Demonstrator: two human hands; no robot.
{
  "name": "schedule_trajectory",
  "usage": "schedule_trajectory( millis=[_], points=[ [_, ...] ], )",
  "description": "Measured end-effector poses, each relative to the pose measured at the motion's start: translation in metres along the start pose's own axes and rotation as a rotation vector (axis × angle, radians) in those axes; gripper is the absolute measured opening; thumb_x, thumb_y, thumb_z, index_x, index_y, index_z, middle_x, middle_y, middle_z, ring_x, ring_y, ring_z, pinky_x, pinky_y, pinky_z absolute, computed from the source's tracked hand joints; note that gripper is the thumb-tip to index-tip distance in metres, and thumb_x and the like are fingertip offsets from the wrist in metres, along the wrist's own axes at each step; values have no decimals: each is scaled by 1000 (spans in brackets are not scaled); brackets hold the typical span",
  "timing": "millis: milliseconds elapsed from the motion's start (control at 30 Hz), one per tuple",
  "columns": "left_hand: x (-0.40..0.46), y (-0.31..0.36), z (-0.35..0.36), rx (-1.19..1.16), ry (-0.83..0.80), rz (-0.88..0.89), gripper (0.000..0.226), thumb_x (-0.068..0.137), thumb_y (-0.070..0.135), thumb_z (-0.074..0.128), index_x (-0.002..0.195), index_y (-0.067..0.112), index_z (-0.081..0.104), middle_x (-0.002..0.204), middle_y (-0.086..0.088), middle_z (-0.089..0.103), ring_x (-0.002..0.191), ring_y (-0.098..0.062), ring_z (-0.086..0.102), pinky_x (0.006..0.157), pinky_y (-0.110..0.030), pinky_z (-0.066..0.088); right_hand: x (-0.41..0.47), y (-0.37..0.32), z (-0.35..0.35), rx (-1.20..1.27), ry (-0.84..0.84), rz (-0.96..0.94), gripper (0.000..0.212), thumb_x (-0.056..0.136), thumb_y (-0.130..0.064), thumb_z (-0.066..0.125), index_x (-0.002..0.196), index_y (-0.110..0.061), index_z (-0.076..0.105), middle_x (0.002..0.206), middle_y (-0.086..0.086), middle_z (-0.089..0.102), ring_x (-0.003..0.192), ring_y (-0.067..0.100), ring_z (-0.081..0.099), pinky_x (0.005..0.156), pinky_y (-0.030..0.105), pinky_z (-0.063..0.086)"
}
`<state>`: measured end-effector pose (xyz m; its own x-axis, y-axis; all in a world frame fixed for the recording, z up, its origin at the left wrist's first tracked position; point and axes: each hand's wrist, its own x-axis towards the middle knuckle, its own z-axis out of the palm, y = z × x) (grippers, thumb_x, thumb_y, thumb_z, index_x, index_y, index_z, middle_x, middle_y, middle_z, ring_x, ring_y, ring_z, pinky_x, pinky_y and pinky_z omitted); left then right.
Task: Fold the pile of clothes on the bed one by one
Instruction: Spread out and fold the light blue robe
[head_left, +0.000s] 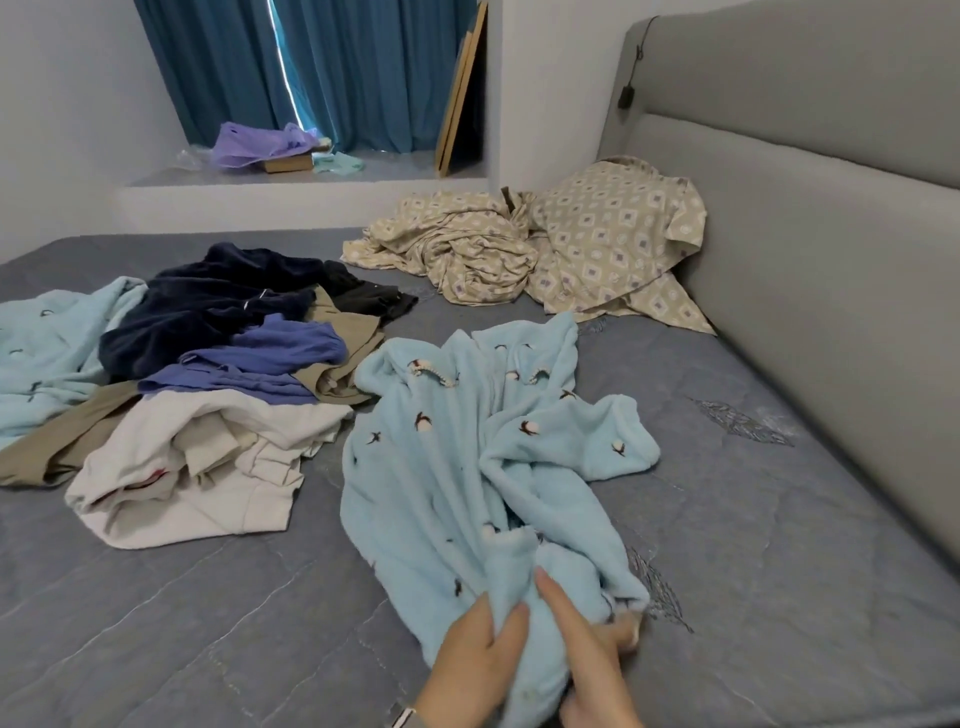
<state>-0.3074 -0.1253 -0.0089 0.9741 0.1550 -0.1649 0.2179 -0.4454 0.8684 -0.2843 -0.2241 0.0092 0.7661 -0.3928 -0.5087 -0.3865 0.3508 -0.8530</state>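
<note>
Head view, light blue fleece garment spread crumpled on grey bed, near hem bunched and gripped by left hand and right hand, pile of unfolded clothes just left, patterned bedding against headboard.

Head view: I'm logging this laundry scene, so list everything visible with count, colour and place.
light blue fleece garment: one, light blue with small dark motifs, spread on the bed in front, near end held
pile of clothes: one heap, navy, blue, tan, white and light blue, left on the bed
patterned bedding: one bundle, beige with diamonds, by the headboard
bed: one, grey quilted cover
headboard: one, grey, right
curtain: one, teal, behind the window ledge
purple bag: one, purple, on the ledge
left hand: one, grips the fleece garment
right hand: one, fingers pinch the fleece garment
</note>
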Motion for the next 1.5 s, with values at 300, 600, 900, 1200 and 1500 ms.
schedule_trajectory(
  millis=[300,600,900,1200,1500],
  points=[
    [23,113,-58,309,112,456,49,78,56,59,118,29,56,114,17,57,104,4,49,91,-20,39,17,-126,-54,-308,-749,-241,78,57,-25,83,127,-34,50,118,1,65,110,19,63,87,35,54],
    [127,164,-125,240,48,118,23,74,18,75,84,25,56,89,-4,61,95,-15,54,77,-17,49,-35,-297,-54,-301,-1438,-98,45,36,-9,82,81,-14,80,71,7,72,60,15,69,58,23,54],
    [71,291,-246,215,690,460,18,90,18,53,104,9,61,98,-5,61,92,-24,56,77,-33,43,-28,-418,6,-1322,-729,-923,54,71,-23,74,120,-32,53,113,-5,63,99,12,61,80,27,52],
    [12,315,-286,239,697,488,18,93,15,43,104,12,56,100,-5,57,96,-23,52,82,-33,41,-73,-424,37,-1221,-148,-1405,16,76,-14,57,85,-20,45,85,6,56,79,28,48,61,30,34],
    [-59,274,-278,-49,478,258,20,82,29,67,99,18,66,107,-9,68,100,-25,63,92,-44,52,-127,-389,10,-1105,-246,-1407,21,77,-8,60,96,-12,54,90,11,59,88,32,57,66,34,42]
  ],
)
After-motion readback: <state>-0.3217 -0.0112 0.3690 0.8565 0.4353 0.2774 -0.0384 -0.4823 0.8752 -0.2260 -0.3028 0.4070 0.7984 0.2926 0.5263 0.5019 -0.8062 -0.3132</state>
